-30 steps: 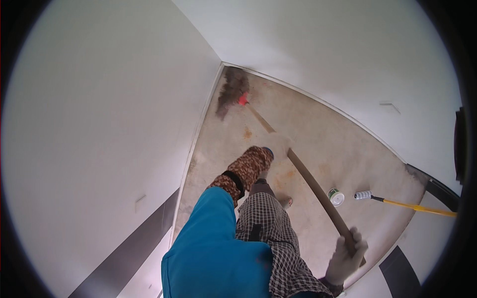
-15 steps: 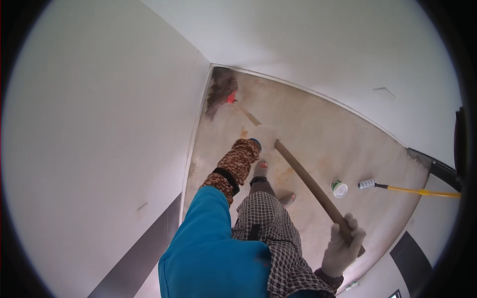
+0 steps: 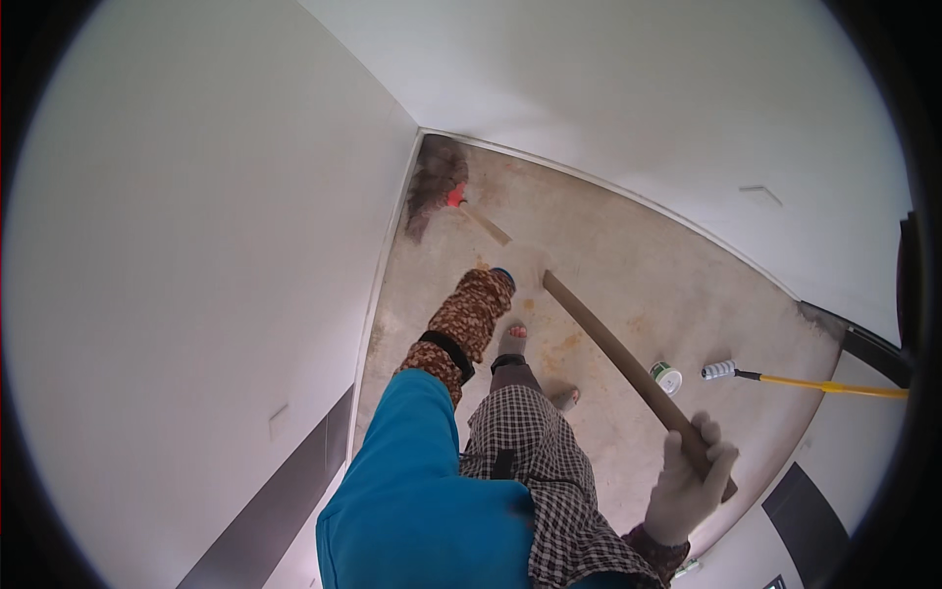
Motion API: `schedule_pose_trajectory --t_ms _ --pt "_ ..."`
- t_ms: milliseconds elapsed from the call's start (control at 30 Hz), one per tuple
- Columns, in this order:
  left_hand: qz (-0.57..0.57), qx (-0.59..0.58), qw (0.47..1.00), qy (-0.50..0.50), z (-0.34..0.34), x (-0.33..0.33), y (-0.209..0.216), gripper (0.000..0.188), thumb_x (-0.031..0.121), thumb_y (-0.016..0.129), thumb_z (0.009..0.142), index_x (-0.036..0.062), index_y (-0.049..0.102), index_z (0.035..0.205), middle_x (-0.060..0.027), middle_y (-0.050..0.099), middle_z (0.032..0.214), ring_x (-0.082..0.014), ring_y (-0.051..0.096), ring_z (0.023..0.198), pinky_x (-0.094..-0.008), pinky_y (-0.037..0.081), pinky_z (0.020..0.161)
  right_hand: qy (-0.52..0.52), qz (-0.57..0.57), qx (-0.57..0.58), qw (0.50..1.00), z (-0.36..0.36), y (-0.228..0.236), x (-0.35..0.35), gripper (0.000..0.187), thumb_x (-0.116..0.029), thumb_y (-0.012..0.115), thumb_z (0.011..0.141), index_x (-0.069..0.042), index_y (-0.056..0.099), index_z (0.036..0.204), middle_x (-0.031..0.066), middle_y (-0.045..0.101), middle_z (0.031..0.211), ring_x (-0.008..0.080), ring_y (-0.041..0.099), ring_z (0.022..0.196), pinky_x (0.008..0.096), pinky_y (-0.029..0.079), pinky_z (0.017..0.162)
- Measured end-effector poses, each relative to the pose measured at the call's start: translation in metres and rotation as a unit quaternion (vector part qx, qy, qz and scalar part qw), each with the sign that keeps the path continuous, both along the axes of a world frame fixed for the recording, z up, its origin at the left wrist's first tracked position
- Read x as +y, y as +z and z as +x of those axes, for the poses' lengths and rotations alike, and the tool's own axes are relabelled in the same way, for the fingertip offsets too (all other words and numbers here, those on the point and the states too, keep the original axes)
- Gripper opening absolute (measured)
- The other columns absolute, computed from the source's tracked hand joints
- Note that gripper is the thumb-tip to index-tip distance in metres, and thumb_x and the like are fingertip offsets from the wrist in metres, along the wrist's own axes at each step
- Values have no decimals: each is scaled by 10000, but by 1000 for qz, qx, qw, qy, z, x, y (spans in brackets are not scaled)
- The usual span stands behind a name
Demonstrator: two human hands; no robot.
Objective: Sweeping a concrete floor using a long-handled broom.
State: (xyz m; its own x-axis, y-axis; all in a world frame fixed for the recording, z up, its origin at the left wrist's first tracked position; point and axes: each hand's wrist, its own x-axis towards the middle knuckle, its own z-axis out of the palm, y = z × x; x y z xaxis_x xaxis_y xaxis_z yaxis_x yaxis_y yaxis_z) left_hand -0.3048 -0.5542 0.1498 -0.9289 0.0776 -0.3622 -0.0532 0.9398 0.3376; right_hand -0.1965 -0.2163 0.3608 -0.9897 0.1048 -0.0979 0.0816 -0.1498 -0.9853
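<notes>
A mop spans the view diagonally, with a dark, stringy mop head (image 3: 438, 179) spread in the far left corner of the floor. Its red socket joins a long wooden handle (image 3: 613, 358) that rises toward my right side. My right hand (image 3: 690, 483), in a pale glove, wraps round the handle near its upper end. My left hand (image 3: 528, 263), also pale-gloved, covers the handle lower down, where the wood is hidden. It blends with the floor, so single fingers are hard to make out. A brown patterned sleeve cover (image 3: 471, 314) lies over the left forearm.
White walls (image 3: 226, 196) meet at the corner beside the mop head. To the right stands a small white-and-green tub (image 3: 667, 378); beyond it lies a paint roller (image 3: 719, 370) on a yellow pole (image 3: 834, 387). My feet are on the stained floor (image 3: 608, 255).
My right hand and the handle's upper end have shifted slightly right. The mop head's strands have moved a little toward me along the left wall.
</notes>
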Motion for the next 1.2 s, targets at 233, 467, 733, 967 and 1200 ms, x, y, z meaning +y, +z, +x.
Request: schedule_pose_trajectory --t_ms 233,467,733,967,1200 --pt "96 59 993 -17 71 61 3 196 169 707 631 154 719 827 -118 694 804 -326 684 822 -439 528 714 32 -100 32 994 72 23 66 309 -366 458 1015 -85 571 956 160 648 1098 383 591 1141 398 647 728" --pt "27 -8 999 39 69 -43 -107 197 196 704 663 160 724 855 -118 709 842 -323 691 837 -451 538 719 26 24 -74 997 58 -64 -56 209 0 636 922 -14 454 1024 182 576 1218 288 579 1144 343 574 869" --pt "189 30 969 -154 97 157 -36 184 207 689 670 190 727 849 -109 698 819 -329 688 815 -461 537 683 -84 62 84 991 169 45 46 298 -345 466 1000 -100 608 909 137 657 1010 322 624 1020 328 602 586" --pt "160 52 984 -57 114 222 -53 182 225 709 676 124 734 825 -130 691 784 -336 688 810 -454 537 699 -81 -3 7 997 121 -8 216 257 -279 485 1024 -29 526 980 97 601 937 167 601 742 239 519 515" --pt "59 26 997 -46 66 209 -93 223 323 728 697 160 741 849 -107 714 849 -322 693 837 -446 546 719 -81 -49 -81 992 76 -55 177 225 -241 459 1025 -61 462 890 106 570 970 294 580 1097 333 616 627"
